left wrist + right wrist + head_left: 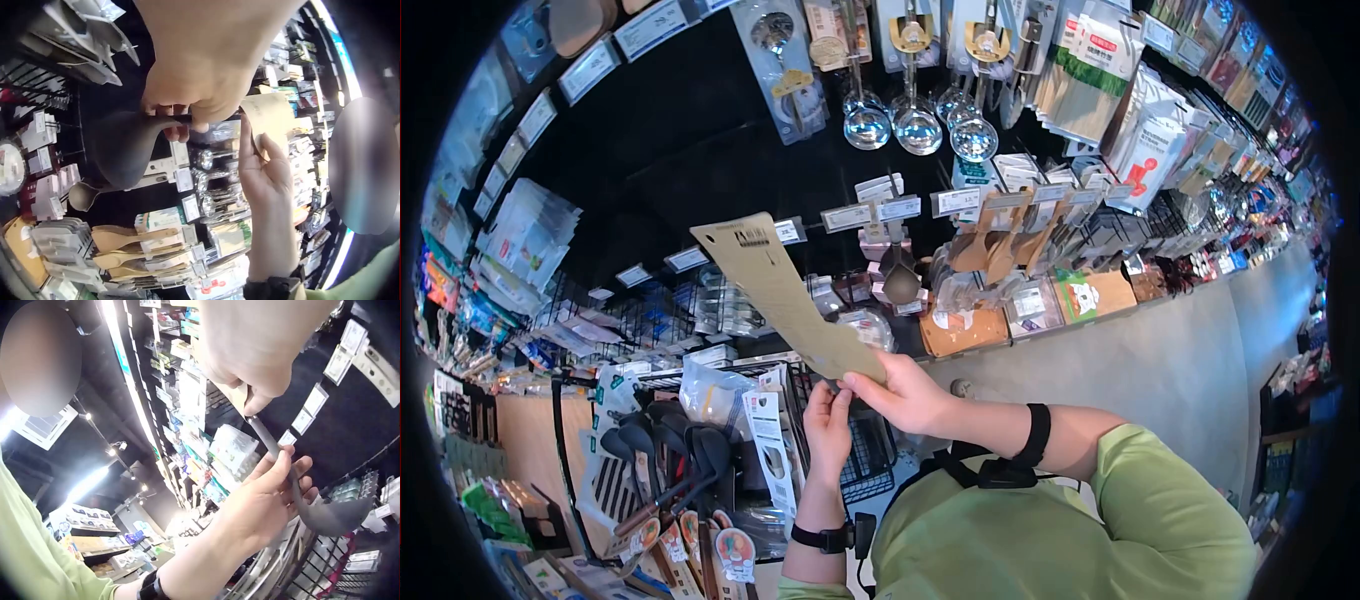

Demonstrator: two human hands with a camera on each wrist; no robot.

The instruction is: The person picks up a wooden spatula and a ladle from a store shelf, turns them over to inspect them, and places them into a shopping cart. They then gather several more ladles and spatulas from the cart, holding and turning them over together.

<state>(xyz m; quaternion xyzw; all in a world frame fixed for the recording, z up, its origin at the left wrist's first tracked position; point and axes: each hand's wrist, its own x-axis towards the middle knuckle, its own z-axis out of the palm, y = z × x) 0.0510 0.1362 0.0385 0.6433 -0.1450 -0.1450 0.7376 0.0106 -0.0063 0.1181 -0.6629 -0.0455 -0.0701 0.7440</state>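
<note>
My left hand [828, 428] grips the handle of a dark grey ladle [337, 517], fingers curled round it just above the bowl. That bowl [122, 150] hangs past the hand in the left wrist view. With thumb and fingers, my right hand [907, 397] pinches a long tan backing card [785, 295] at the handle's far end. The card has a hole at one corner and print near its top, and it slants up toward the racks. From the head view the ladle is mostly hidden behind card and hands.
Steel ladles [918, 130] hang on the rack ahead, wooden spatulas [1000, 250] lower right. At lower left a wire basket [868, 465] borders several black utensils [665, 440]. Grey floor [1140, 340] runs along the right.
</note>
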